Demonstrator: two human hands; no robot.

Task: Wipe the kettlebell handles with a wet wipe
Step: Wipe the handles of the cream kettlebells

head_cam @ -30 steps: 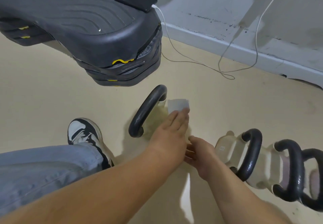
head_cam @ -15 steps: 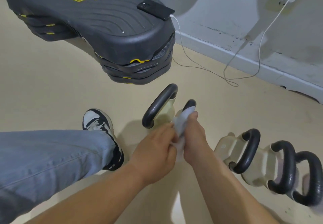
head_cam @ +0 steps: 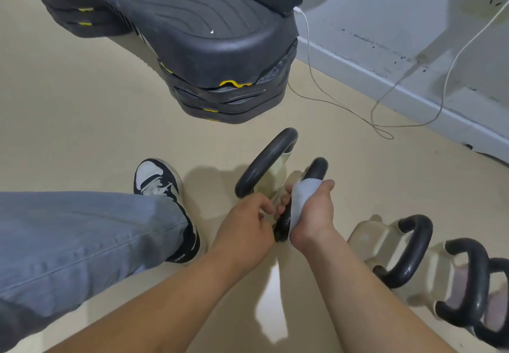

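The right hand (head_cam: 314, 215) clamps the wet wipe (head_cam: 301, 195) round a kettlebell handle (head_cam: 316, 168), best slid along its whole curve; the left hand (head_cam: 245, 228), at nine o'clock, curls beside it, grip unclear.

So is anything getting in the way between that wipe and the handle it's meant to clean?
Nothing visible does. The right hand holds the wet wipe wrapped round the black handle, pressed straight against it. The left hand sits at the handle's lower end, beside the wipe, not under it.
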